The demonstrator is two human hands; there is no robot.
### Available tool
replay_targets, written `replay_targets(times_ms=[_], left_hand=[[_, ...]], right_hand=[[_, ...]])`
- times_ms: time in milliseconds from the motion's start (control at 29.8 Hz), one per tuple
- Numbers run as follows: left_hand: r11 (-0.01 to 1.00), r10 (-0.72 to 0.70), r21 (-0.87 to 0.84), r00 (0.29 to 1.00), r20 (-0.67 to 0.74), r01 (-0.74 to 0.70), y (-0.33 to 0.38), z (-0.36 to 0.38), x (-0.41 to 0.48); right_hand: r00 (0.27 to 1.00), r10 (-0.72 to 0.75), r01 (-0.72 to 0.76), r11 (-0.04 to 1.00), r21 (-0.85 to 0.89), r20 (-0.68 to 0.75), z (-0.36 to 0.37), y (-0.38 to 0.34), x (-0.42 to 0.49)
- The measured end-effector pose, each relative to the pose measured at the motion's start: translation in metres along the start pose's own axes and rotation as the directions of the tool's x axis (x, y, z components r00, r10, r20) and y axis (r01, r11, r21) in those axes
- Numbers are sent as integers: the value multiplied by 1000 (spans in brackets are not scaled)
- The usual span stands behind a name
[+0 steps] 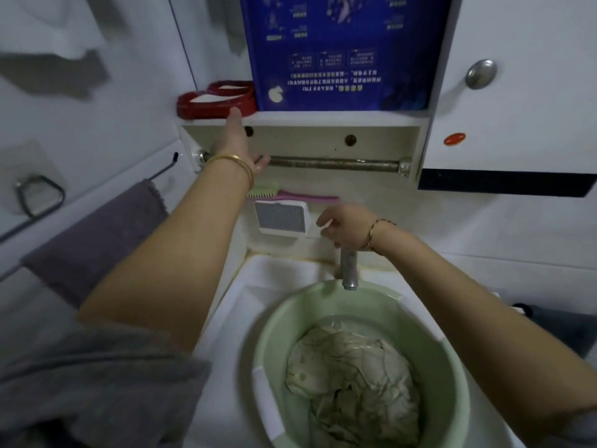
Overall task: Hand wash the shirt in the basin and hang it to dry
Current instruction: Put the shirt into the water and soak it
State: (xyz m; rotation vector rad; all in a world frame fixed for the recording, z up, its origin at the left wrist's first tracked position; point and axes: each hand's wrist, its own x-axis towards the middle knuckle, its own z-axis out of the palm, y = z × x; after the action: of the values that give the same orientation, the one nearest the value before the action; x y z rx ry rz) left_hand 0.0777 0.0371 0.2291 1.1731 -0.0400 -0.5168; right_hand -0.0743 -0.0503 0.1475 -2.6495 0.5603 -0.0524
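Note:
A pale patterned shirt [352,383] lies crumpled in water inside a light green basin [277,321] that sits in the white sink [274,270]. The metal tap [348,268] hangs over the basin's far rim, and no water stream shows from it. My right hand [347,226] is curled over the top of the tap. My left hand [234,137] reaches up with straight fingers to the shelf edge, its fingertips at a red round container [210,106].
A metal towel bar [332,163] runs under the shelf. A green and pink brush [290,194] and a white soap holder [281,218] sit behind the sink. A grey towel [97,234] hangs at the left. A blue printed panel [342,50] stands above.

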Motion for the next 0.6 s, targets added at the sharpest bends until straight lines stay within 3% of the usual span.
replay_targets(times_ms=[235,604], left_hand=[[996,31,84,992,-125,-21,23,16,10],[996,-11,87,990,-142,24,37,14,23]], right_hand=[[1000,-8,8,1000,8,21,15,-7,9],[999,31,-31,999,12,37,21,-7,7]])
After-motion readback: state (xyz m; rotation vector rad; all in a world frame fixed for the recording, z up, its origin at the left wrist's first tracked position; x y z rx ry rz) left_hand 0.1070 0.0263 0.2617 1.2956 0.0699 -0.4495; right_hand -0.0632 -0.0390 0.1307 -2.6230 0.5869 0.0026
